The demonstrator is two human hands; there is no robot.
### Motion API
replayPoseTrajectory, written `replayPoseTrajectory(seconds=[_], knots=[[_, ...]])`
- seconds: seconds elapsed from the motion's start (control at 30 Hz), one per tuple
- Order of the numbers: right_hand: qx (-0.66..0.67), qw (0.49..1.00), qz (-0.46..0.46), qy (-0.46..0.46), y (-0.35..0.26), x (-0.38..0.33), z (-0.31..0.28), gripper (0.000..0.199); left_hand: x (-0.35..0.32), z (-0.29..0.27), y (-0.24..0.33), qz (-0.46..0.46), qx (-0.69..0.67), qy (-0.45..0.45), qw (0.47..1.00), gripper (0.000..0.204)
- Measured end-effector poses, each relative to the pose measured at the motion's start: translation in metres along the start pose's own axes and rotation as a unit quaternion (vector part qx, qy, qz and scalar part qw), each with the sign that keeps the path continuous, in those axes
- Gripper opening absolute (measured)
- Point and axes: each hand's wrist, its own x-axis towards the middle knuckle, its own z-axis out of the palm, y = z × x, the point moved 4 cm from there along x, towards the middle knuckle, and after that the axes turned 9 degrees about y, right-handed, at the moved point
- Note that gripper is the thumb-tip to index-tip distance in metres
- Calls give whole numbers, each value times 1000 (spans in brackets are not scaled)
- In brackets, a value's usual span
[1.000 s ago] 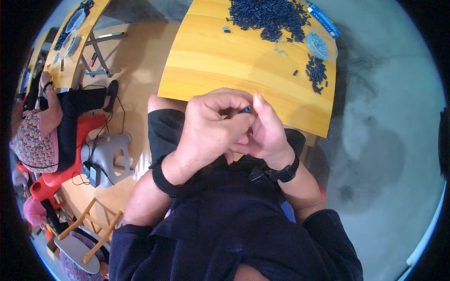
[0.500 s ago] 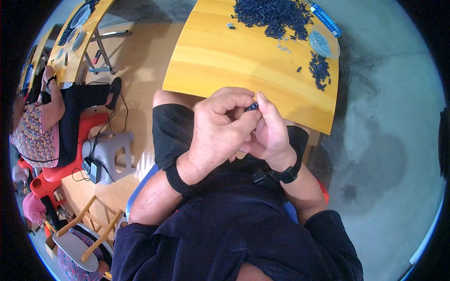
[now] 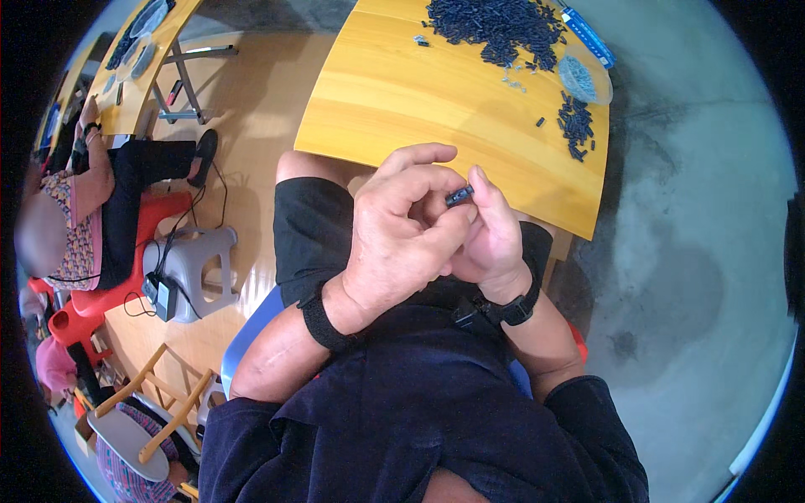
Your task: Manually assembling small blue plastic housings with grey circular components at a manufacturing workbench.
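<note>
A small black cylindrical plastic piece (image 3: 459, 197) is held over my lap, pinched between the thumb and index finger of my left hand (image 3: 394, 222). The left hand's other fingers are partly curled, one stretched out above the pinch. Close against it, my right hand (image 3: 495, 243) has its thumb upright at the piece's right end. Its other fingers are curled in and mostly hidden behind the left hand; whether they hold anything does not show. On the yellow wooden table (image 3: 377, 101) beyond lies a large pile of similar black pieces (image 3: 499, 29).
A clear tub of small pale bits (image 3: 579, 80) sits at the table's right, by a smaller heap of black pieces (image 3: 576, 126) and a blue box (image 3: 587, 38). Loose pale bits (image 3: 514, 82) lie near the pile. Left stand a grey stool (image 3: 193, 268) and a seated person (image 3: 92, 184).
My left index finger and thumb have shifted, and more of the black piece shows. One left finger has lifted outward. The table sits slightly lower and further right in view.
</note>
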Motion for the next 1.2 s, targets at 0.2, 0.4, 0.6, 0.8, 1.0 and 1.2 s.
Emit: replayPoseTrajectory(seconds=[0.2,0.4,0.6,0.8,1.0,1.2], knots=[[37,999,7,10,2,3,-4,53,2,3,0,23,38,19,999,17],[4,998,12,56,2,4,-4,49,4,7,-9,-29,7,28,999,14],[-25,994,31,102,2,16,-27,40,15,10,-29,-48,29,-57,997,26],[-723,579,-263,271,-76,51,-110,38,42,-4,-98,-167,109,-50,979,41],[-853,386,-208,281,-121,59,-161,36,76,-17,-134,-187,124,-18,974,28],[-846,362,-194,340,-131,72,-154,28,104,-18,-166,-147,138,31,979,22]])
